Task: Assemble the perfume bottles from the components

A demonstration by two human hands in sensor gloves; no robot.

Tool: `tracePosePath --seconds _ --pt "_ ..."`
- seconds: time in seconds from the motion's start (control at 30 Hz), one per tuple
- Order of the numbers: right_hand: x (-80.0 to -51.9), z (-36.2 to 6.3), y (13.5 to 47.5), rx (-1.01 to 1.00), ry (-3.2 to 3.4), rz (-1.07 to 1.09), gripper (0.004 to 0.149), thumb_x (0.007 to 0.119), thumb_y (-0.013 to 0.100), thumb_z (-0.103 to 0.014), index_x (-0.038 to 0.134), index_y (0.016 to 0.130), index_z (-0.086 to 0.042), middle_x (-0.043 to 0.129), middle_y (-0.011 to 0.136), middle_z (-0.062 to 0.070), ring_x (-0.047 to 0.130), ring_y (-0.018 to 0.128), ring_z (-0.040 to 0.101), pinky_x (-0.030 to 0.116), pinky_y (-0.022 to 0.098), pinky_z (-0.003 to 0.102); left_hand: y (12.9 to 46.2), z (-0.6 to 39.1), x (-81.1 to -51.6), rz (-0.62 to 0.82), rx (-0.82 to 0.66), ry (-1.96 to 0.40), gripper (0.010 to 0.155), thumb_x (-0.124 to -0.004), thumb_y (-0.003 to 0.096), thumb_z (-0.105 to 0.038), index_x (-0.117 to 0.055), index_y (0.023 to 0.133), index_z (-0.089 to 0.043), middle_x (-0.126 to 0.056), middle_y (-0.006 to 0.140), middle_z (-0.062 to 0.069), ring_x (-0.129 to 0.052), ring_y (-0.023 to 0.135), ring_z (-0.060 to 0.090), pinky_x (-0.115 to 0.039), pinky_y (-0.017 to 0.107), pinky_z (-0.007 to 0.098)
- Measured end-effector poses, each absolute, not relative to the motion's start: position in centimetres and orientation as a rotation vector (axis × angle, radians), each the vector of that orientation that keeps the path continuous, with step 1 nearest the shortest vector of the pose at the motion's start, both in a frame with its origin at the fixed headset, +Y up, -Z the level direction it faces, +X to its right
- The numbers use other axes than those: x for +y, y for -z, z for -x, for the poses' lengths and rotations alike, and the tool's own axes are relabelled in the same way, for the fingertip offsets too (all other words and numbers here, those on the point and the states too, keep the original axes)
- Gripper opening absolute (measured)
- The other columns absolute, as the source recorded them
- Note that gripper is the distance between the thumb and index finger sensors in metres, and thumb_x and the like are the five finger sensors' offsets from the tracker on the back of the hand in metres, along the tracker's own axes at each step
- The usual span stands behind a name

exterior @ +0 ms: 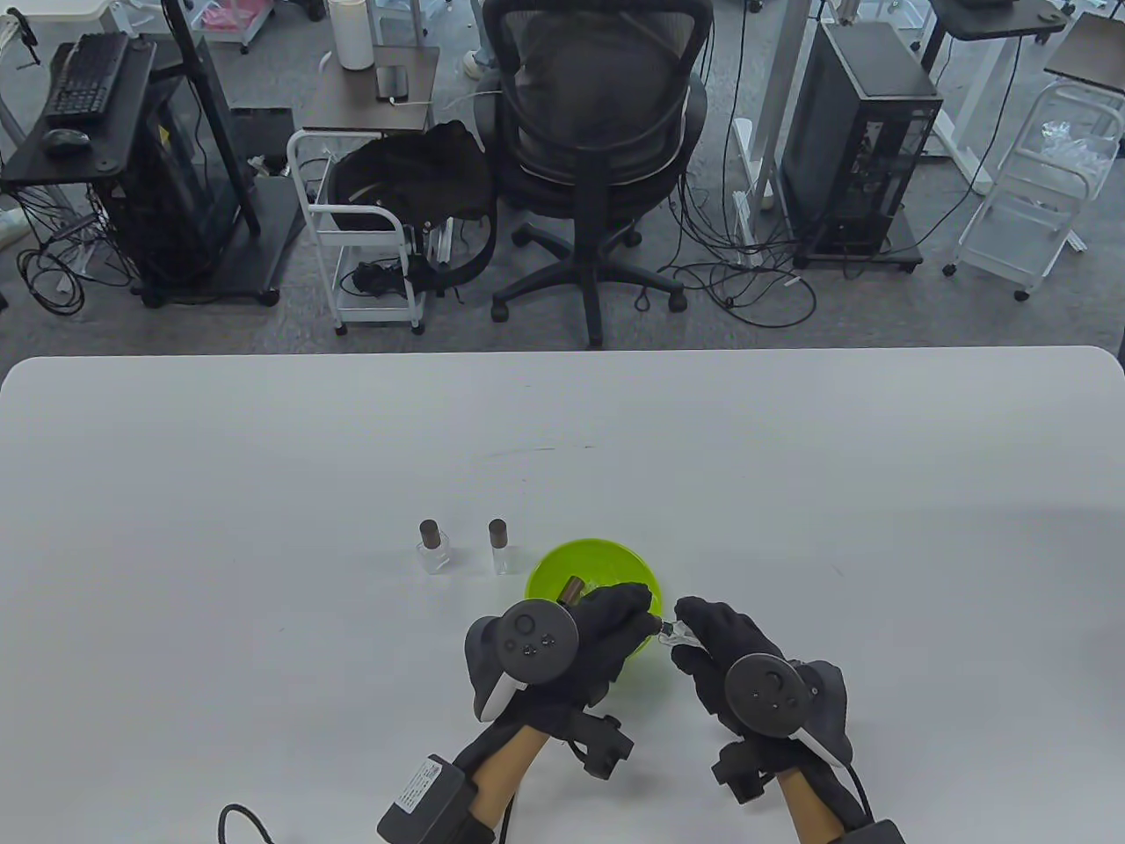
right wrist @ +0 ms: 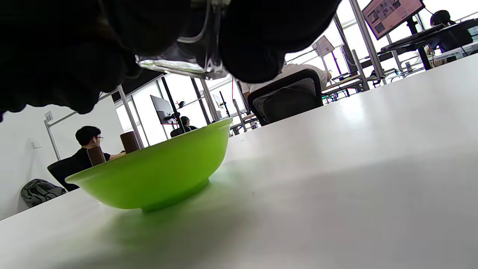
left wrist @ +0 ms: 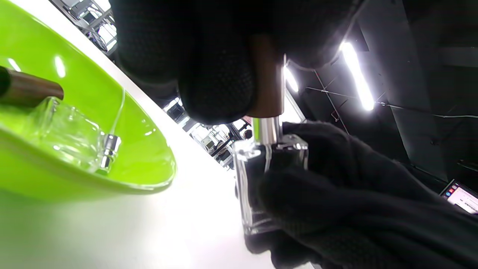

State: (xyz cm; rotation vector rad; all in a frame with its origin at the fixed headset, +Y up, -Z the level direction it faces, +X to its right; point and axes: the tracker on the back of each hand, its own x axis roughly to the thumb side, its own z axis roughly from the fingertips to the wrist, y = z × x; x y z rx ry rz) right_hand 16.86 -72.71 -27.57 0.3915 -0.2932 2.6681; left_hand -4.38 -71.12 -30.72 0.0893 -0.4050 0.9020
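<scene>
My right hand grips a clear glass bottle just right of the green bowl, a little above the table. My left hand pinches a brown cap directly over the bottle's silver sprayer neck; the cap sits partly down on it. In the right wrist view the bottle's base shows between my right fingers. Inside the bowl lie another clear bottle, a brown cap and a silver sprayer with a thin tube.
Two capped bottles stand upright left of the bowl. An office chair and carts stand past the table's far edge. A person sits in the background of the right wrist view.
</scene>
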Motion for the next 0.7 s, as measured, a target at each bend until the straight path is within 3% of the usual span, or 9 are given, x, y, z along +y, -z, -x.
tracePosePath --seconds 0.7 --pt "-72.45 -16.24 26.99 -0.355 -2.648 -0.444 0.054 0.072 0.050 -0.036 0.065 0.099 -0.016 0.083 0.090 0.013 0.094 0.064 0.023 0.083 0.052 0.037 30.32 3.64 -71.35 -0.111 -0.412 -0.852 0.045 -0.076 0.0481 -0.037 -0.082 0.088 -0.018 -0.094 0.079 0.014 -0.109 0.050 0.004 -0.094 0.049 0.023"
